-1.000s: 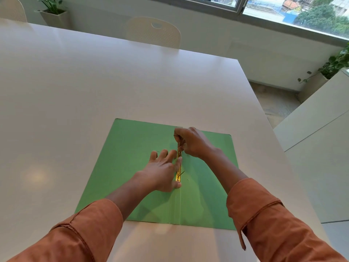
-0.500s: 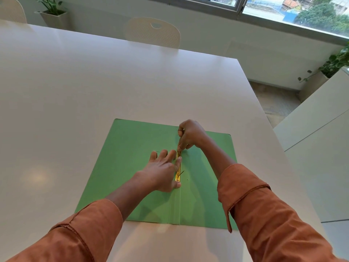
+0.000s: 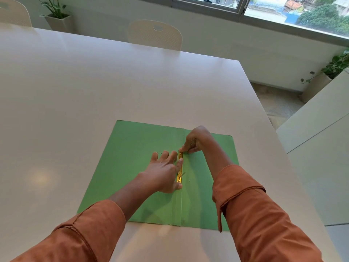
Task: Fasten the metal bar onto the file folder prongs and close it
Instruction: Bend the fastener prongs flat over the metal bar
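Note:
A green file folder (image 3: 136, 167) lies open and flat on the white table (image 3: 94, 91). A gold metal bar (image 3: 180, 172) runs along its centre fold. My left hand (image 3: 164, 173) rests flat on the left flap, fingers spread, with the index finger and thumb against the bar. My right hand (image 3: 196, 139) is at the bar's far end, thumb and fingers pinched down on that end. A thin dark prong (image 3: 182, 174) sticks up at a slant beside the bar's near half. The far prong is hidden under my right fingers.
A white chair (image 3: 154, 35) stands at the table's far edge, another chair (image 3: 13, 12) at the far left. Potted plants (image 3: 56, 14) stand by the wall. A second white table (image 3: 321, 129) is to the right across a gap of floor.
My right hand has slid a little toward the bar's far end and lowered its fingertips onto it. The left hand and the folder have stayed where they were.

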Motion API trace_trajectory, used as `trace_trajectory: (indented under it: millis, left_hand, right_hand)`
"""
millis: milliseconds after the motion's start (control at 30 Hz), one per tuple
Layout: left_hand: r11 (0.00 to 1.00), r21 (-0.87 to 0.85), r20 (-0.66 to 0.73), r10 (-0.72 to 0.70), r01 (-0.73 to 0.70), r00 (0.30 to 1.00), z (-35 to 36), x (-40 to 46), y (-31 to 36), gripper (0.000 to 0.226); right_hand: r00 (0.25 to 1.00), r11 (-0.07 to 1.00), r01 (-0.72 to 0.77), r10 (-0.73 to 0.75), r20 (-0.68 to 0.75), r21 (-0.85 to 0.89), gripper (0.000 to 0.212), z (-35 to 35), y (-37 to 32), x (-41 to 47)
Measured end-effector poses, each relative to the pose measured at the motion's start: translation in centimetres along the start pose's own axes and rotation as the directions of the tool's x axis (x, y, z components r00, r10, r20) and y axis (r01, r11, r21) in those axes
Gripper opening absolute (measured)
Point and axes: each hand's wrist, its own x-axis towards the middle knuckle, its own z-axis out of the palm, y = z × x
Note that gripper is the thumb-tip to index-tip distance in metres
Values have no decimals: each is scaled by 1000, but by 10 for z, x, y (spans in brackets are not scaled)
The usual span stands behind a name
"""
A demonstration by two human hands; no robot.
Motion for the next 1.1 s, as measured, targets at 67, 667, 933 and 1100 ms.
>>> trace_trajectory:
  millis: [67, 667, 933, 1100]
  left_hand:
    - [1000, -1, 3, -5, 5, 1000, 0, 1, 0, 97]
    - [1000, 6, -3, -19, 19, 1000, 1, 0, 0, 95]
    - [1000, -21, -12, -16, 16, 1000, 1, -1, 1, 95]
    - [999, -40, -23, -17, 16, 1000, 2, -1, 0, 95]
  right_hand:
    - [999, 999, -41, 40, 24, 25, 21, -1, 5, 1]
    - [983, 987, 22, 8, -183, 162, 46, 2, 14, 3]
    - [995, 978, 13, 8, -99, 208, 31, 2, 19, -6]
    - [994, 975, 26, -2, -110, 219, 27, 5, 21, -5]
